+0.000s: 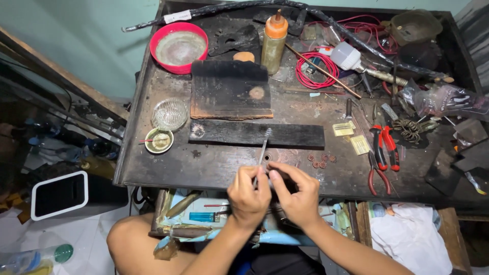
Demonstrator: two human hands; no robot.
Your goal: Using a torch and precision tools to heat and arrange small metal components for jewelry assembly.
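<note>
Tweezers (263, 153) sit pinched in the left hand (248, 196), tips pointing up toward a black strip (256, 134) on the tabletop (214, 165). Right hand (298, 196) has its fingertips closed against the left (on what, I cannot tell). Just right lie small copper rings (321, 161), then red pliers (383, 153). Farther back stand a charred block (230, 90), a bottle (274, 43) and a red bowl (179, 47).

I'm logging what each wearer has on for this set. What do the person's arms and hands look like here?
Both forearms are bare, with no sleeves in view. The left hand and right hand wear no gloves. No watch, bracelet or ring shows on either, though the fingers are too small to rule out a thin ring.
</note>
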